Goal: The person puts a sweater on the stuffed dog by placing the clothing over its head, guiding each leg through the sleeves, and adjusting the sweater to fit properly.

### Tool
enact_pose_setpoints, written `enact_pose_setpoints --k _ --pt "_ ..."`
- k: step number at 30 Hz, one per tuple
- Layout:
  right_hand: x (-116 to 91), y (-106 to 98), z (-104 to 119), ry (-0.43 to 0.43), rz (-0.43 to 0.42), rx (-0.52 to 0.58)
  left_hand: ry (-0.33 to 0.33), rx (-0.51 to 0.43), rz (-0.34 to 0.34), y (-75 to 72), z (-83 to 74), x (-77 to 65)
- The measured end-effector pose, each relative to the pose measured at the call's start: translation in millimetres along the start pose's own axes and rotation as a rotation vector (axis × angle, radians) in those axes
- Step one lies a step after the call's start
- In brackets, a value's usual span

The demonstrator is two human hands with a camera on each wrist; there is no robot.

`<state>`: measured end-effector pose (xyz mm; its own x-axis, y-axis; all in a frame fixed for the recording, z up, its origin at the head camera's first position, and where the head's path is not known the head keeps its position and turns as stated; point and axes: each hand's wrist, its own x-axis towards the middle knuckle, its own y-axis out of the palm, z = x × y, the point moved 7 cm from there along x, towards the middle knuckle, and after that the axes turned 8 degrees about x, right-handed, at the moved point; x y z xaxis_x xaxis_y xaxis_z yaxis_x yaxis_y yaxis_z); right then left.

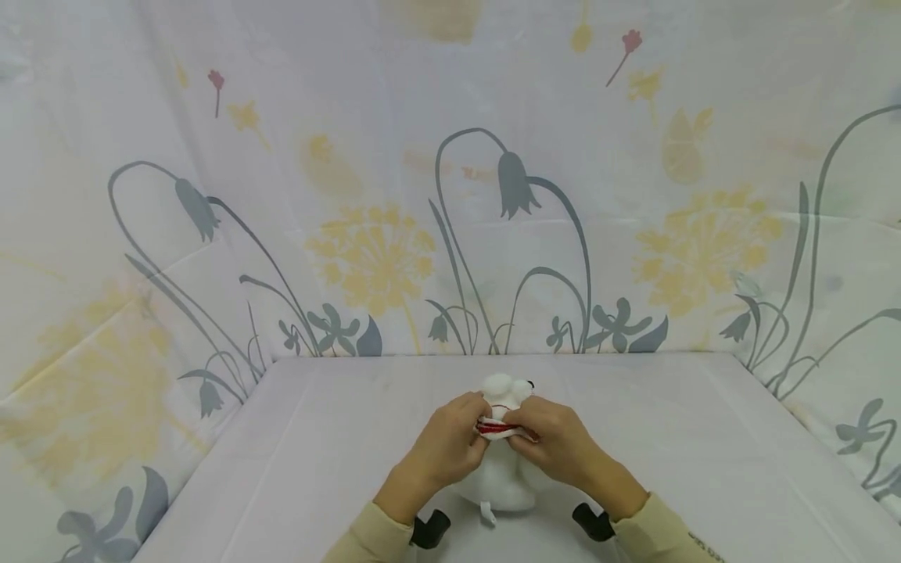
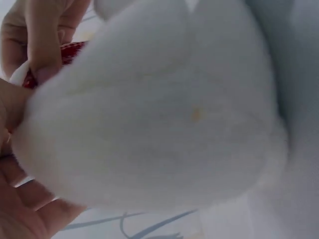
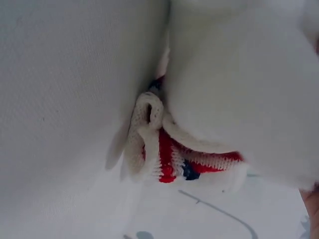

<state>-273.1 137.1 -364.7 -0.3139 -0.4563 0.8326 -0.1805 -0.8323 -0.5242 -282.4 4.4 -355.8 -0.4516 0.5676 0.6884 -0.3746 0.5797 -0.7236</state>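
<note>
A white plush toy (image 1: 498, 477) sits upright on the table between my hands. My left hand (image 1: 449, 439) and right hand (image 1: 551, 438) meet at its neck. Thumb and fingers of each pinch the rim of a red-and-white knitted piece (image 1: 497, 428). In the left wrist view the toy's body (image 2: 149, 129) fills the middle, with left-hand fingers (image 2: 55, 214) along its lower left. More striped knit (image 3: 172, 159) in red, white and navy hangs beside the toy in the right wrist view, with a white looped edge.
The white table (image 1: 331, 438) runs back to a flower-printed curtain (image 1: 274, 188), which also stands along both sides. A small white tag (image 1: 487, 513) sticks out at the toy's base. Black wrist devices (image 1: 431, 529) sit under both wrists.
</note>
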Motion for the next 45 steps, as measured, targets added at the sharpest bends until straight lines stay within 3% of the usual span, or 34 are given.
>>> enact_pose_setpoints --k 3,8,12,19,25,30,37,40,45 --pt "0 3 -1 0.024 0.042 -0.001 0.008 0.049 -0.041 -1.4 -0.1 -0.6" --pt "2 4 0 0.054 0.072 -0.011 0.029 0.052 -0.063 -5.3 -0.1 1.7" --pt "1 2 -1 0.098 0.104 0.012 0.004 -0.068 -0.003 -6.3 3.2 3.0" --pt "-4 3 -7 0.184 0.172 0.076 -0.202 -0.252 0.128 -5.9 17.5 0.7" --pt "-5 10 -13 0.276 0.243 0.169 -0.246 -0.329 0.215 -0.3 16.8 0.7" --pt "-5 15 -13 0.297 0.230 0.125 -0.218 -0.249 0.207 1.9 12.8 0.1" --pt "-4 12 -12 0.335 0.082 -0.012 -0.239 -0.184 0.156 4.1 13.1 -0.7" --pt "-4 13 -10 0.298 0.081 -0.015 -0.258 -0.114 0.116 2.1 13.7 -0.7" --pt "-4 19 -4 0.180 0.156 0.054 -0.247 0.011 0.000 -4.1 14.2 0.3"
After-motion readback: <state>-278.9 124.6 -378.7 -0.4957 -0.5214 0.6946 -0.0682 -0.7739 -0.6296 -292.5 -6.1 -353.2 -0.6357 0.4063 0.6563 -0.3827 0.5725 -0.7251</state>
